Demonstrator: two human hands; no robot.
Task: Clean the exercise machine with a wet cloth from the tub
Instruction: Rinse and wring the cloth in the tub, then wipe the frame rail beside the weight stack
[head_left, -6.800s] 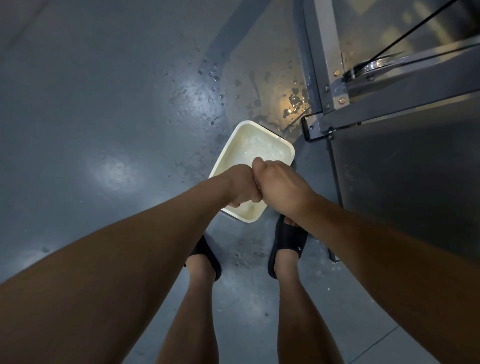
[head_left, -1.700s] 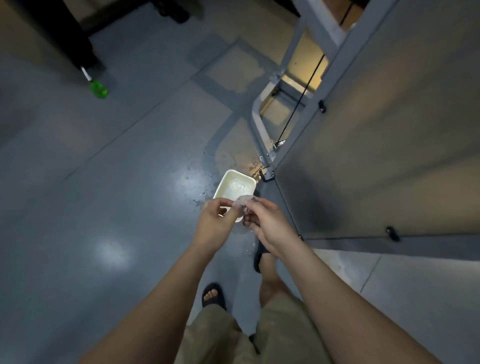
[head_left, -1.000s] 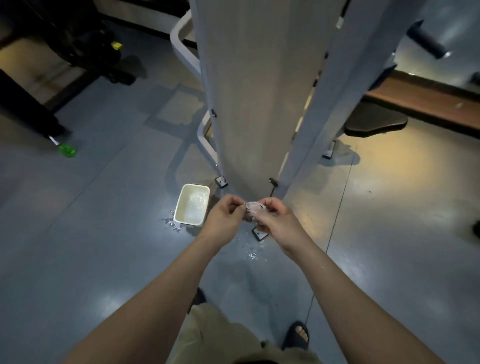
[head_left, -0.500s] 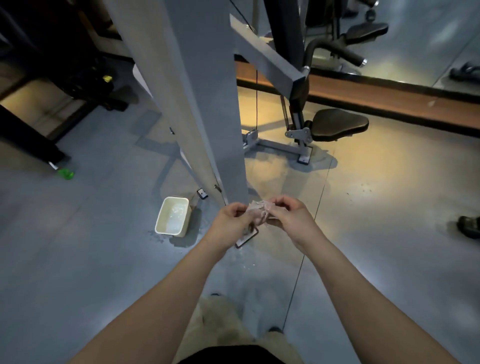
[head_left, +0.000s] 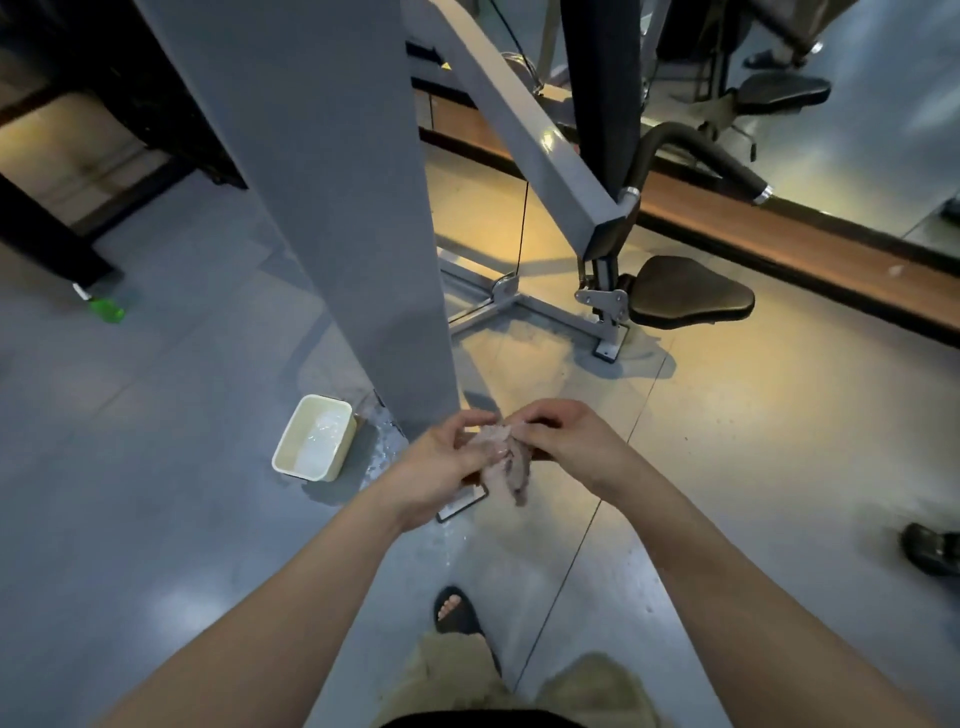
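both hands are raised together in front of the body, above the floor (head_left: 753, 467), just ahead of the base of the exercise machine (head_left: 337, 182). the left hand (head_left: 441, 467) has its fingers curled round the near side of the cloth (head_left: 501, 457). the right hand (head_left: 566, 441) pinches the far upper edge of the same cloth between thumb and fingertips. the cloth is a small, pale, crumpled piece, bunched between the 2 hands, with 1 loose end hanging down below them; whether it is dripping cannot be told. the tub (head_left: 314, 439) stands on the floor to the left of the hands, just beside the foot of the machine's broad grey upright, long side roughly parallel to it; it is cream-coloured, rectangular, and holds water. wet marks lie on the floor between the tub and the upright. a flat base plate (head_left: 462, 501) of the machine shows on the floor directly under the hands. behind the upright, a grey sloping beam runs down to a dark padded seat (head_left: 691, 291), with a thin cable (head_left: 524, 223) dropping to a pulley at the frame. a green bottle (head_left: 106, 310) lies on the floor well to the left. 1 foot in a dark sandal (head_left: 457, 610) stands below the hands.
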